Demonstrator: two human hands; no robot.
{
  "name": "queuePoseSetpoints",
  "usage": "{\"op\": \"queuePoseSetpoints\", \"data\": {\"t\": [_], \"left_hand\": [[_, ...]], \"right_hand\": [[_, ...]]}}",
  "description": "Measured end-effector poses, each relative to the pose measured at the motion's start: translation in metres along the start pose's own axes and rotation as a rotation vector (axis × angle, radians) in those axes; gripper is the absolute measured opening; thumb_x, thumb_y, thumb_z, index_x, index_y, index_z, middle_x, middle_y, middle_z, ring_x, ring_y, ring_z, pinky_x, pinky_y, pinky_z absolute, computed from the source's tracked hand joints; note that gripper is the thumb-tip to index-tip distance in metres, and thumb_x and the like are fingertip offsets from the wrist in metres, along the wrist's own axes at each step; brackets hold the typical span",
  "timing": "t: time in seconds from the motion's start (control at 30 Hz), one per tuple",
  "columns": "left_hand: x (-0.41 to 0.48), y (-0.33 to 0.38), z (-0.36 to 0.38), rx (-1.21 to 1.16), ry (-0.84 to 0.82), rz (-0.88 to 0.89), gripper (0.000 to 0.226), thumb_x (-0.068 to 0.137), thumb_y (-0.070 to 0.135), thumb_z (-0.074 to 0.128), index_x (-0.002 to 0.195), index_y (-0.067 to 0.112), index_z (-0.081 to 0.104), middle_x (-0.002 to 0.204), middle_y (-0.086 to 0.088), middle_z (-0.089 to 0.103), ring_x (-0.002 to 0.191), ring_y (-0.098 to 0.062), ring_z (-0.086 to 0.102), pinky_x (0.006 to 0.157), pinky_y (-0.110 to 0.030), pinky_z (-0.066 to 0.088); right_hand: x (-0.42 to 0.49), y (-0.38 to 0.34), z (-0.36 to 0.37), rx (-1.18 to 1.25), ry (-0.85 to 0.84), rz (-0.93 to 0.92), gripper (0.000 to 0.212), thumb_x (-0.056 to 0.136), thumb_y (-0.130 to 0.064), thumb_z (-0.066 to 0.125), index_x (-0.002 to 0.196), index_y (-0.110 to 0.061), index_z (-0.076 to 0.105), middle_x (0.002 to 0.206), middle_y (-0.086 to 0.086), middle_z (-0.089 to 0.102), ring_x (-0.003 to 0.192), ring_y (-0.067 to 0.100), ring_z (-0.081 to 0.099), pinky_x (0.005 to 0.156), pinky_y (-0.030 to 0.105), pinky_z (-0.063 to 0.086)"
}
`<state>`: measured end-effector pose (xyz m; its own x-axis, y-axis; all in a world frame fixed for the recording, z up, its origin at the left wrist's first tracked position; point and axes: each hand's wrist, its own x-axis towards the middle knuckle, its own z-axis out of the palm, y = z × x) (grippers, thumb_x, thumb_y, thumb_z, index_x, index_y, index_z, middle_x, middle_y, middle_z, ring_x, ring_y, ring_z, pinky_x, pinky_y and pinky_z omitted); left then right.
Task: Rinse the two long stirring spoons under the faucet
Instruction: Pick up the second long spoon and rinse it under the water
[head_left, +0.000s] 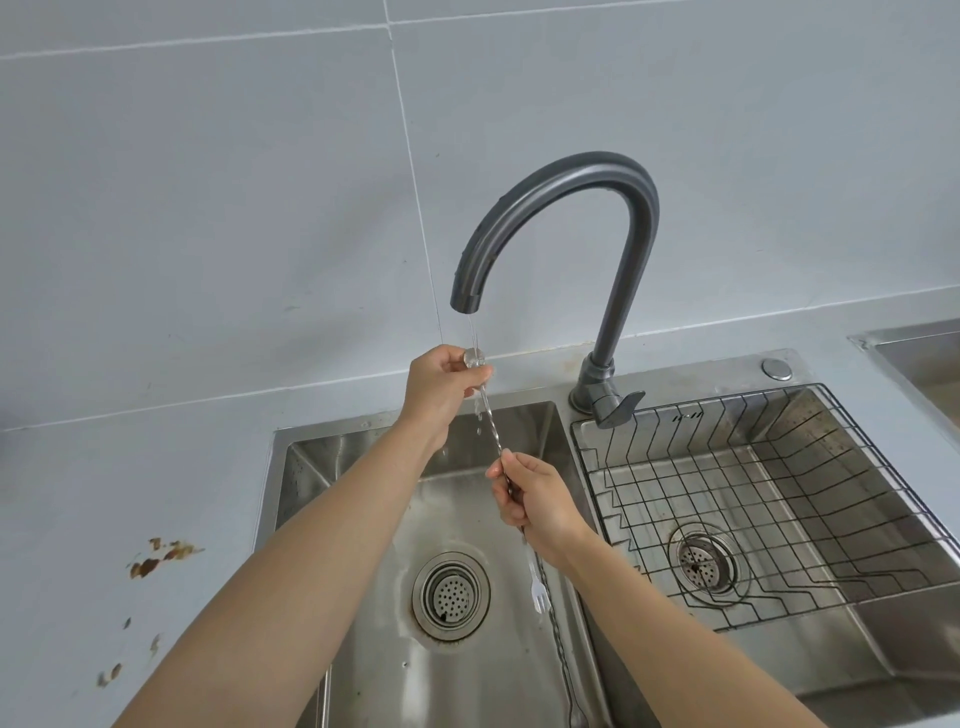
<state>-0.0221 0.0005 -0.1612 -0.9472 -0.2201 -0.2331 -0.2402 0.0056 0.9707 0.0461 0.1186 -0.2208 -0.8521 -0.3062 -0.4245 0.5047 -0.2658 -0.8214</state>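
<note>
Steel, thin, light, stiff, wet so likely slippery: long stirring spoon (491, 426) slanted under faucet (561, 171), over left sink (322, 457). Pinched at bowl by left hand (441, 384), clamped mid-stem by right hand (540, 504); best gripped on twisted stem. Second spoon (558, 639) lying in sink, near right.

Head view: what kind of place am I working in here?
Most likely a home kitchen: a two-basin stainless sink, a dark gooseneck faucet running onto a stirring spoon, a wire draining basket in the right basin, and a tiled wall behind.
</note>
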Motion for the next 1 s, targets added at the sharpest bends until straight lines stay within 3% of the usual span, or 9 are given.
{"op": "queuePoseSetpoints", "data": {"t": [0.2, 0.27, 0.37, 0.47, 0.63, 0.73, 0.83, 1.0], "left_hand": [[0.003, 0.0016, -0.0015, -0.026, 0.024, -0.017, 0.031, 0.089, 0.016, 0.057, 0.059, 0.011, 0.052, 0.057, -0.002, 0.056, 0.058, -0.014, 0.054, 0.058, -0.022, 0.044], [0.0032, 0.0012, -0.0019, -0.031, -0.013, -0.013, 0.029, 0.091, 0.015, 0.055, 0.062, 0.011, 0.056, 0.054, 0.003, 0.06, 0.058, -0.013, 0.059, 0.057, -0.02, 0.046], [0.0018, 0.0017, -0.0042, -0.012, -0.101, -0.011, 0.025, 0.092, 0.008, 0.051, 0.068, 0.013, 0.059, 0.067, -0.003, 0.062, 0.055, -0.006, 0.064, 0.053, -0.012, 0.049], [0.0001, 0.0039, -0.0063, 0.035, -0.142, 0.01, 0.023, 0.085, -0.002, 0.058, 0.068, 0.014, 0.057, 0.071, -0.003, 0.061, 0.065, -0.011, 0.062, 0.06, -0.015, 0.048], [0.0034, 0.005, -0.0058, 0.097, -0.054, 0.018, 0.023, 0.08, 0.008, 0.067, 0.064, 0.011, 0.051, 0.066, -0.004, 0.058, 0.056, -0.013, 0.053, 0.06, -0.019, 0.045], [0.0045, 0.0077, -0.0032, 0.058, 0.025, 0.015, 0.034, 0.09, 0.021, 0.056, 0.058, 0.011, 0.049, 0.061, -0.004, 0.054, 0.054, -0.015, 0.052, 0.056, -0.02, 0.046], [0.0022, 0.0097, -0.0025, 0.039, 0.031, 0.022, 0.037, 0.095, 0.022, 0.047, 0.06, 0.011, 0.051, 0.061, -0.002, 0.052, 0.054, -0.013, 0.052, 0.047, -0.013, 0.046], [0.0015, 0.0064, -0.0046, 0.022, -0.034, 0.004, 0.034, 0.094, 0.019, 0.048, 0.062, 0.013, 0.055, 0.064, -0.002, 0.057, 0.061, -0.013, 0.055, 0.063, -0.023, 0.045]], "right_hand": [[-0.0014, 0.0017, -0.0036, -0.02, -0.005, -0.001, 0.037, 0.099, -0.016, 0.035, 0.068, -0.009, 0.053, 0.041, -0.004, 0.046, 0.034, 0.005, 0.026, 0.036, 0.016, 0.017], [-0.0018, 0.0018, -0.0041, -0.015, 0.002, -0.002, 0.037, 0.1, -0.016, 0.034, 0.068, -0.009, 0.053, 0.041, -0.004, 0.045, 0.034, 0.005, 0.025, 0.037, 0.016, 0.017], [-0.0024, 0.0011, -0.0052, -0.004, 0.012, -0.002, 0.037, 0.1, -0.016, 0.034, 0.069, -0.009, 0.053, 0.041, -0.004, 0.045, 0.034, 0.005, 0.024, 0.037, 0.017, 0.017], [-0.0026, -0.0001, -0.0051, 0.004, 0.018, -0.002, 0.037, 0.1, -0.016, 0.033, 0.069, -0.009, 0.053, 0.041, -0.004, 0.045, 0.034, 0.005, 0.024, 0.037, 0.016, 0.017], [-0.0029, -0.0017, -0.0015, -0.014, 0.004, -0.007, 0.038, 0.1, -0.016, 0.034, 0.068, -0.009, 0.053, 0.042, -0.004, 0.044, 0.034, 0.005, 0.024, 0.037, 0.017, 0.016], [-0.0034, -0.0018, 0.0016, -0.012, -0.005, -0.014, 0.037, 0.1, -0.015, 0.034, 0.068, -0.009, 0.053, 0.04, -0.005, 0.045, 0.033, 0.004, 0.025, 0.034, 0.014, 0.017], [-0.0032, -0.0018, 0.002, -0.028, 0.014, -0.029, 0.036, 0.099, -0.015, 0.035, 0.069, -0.01, 0.054, 0.041, -0.006, 0.045, 0.032, 0.003, 0.025, 0.034, 0.014, 0.018], [-0.0024, -0.0019, 0.0009, -0.05, 0.064, -0.055, 0.033, 0.097, -0.013, 0.041, 0.071, -0.01, 0.059, 0.046, -0.004, 0.047, 0.035, 0.004, 0.028, 0.037, 0.014, 0.021]]}}
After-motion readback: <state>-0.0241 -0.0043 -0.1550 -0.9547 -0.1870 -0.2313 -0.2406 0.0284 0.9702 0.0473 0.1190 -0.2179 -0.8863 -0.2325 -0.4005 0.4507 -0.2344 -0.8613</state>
